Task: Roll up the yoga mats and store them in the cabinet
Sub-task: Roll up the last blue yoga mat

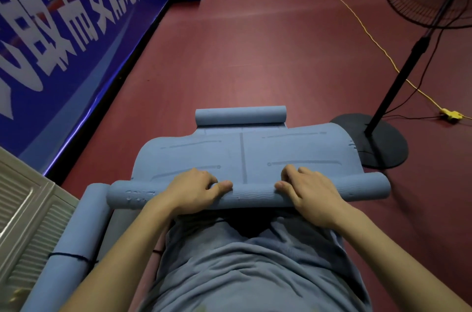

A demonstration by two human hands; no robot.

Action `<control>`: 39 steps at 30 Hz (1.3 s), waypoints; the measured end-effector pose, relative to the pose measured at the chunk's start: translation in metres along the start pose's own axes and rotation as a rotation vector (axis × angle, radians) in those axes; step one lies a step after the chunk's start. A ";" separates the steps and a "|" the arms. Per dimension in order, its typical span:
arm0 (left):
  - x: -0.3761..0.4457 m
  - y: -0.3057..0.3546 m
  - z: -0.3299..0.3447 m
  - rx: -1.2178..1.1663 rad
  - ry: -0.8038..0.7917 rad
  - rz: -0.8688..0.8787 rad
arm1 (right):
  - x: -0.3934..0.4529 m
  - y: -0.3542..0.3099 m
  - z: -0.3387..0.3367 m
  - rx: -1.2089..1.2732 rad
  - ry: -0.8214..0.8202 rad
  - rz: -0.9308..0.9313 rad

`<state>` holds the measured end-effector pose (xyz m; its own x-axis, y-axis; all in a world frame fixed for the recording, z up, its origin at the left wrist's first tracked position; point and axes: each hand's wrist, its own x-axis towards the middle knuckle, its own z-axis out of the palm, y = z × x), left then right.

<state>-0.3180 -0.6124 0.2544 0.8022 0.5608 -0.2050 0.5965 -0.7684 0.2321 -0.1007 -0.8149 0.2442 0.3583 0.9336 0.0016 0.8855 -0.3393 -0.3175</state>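
While rolling blue yoga mat (245, 153): near end coiled.
Left hand (194, 190), right hand (306, 191) curled gripping roll (247, 195), keeping coil tight.

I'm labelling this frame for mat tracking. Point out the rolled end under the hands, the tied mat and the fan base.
rolled end (245, 196), head view: bare middle between the hands.
tied mat (74, 248), head view: body above the cord.
fan base (383, 143), head view: top of the disc.

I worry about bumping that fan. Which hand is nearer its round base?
Right. The right hand grips the roll of the yoga mat on the fan base's side; the left hand grips it farther away.
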 end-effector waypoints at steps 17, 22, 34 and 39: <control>0.018 0.010 0.005 -0.096 -0.016 -0.169 | 0.003 0.010 0.009 -0.016 0.071 -0.165; 0.024 0.017 0.006 0.002 0.129 -0.171 | 0.013 0.003 0.006 -0.107 0.119 -0.136; 0.001 0.016 0.035 -0.016 0.555 0.145 | 0.026 -0.005 -0.005 -0.176 0.012 -0.073; -0.011 0.009 0.039 0.010 0.562 0.167 | 0.034 -0.006 -0.007 -0.194 -0.025 -0.044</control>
<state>-0.3220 -0.6377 0.2215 0.7783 0.5077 0.3695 0.4629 -0.8615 0.2087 -0.0914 -0.7819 0.2529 0.3129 0.9497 -0.0133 0.9413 -0.3120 -0.1287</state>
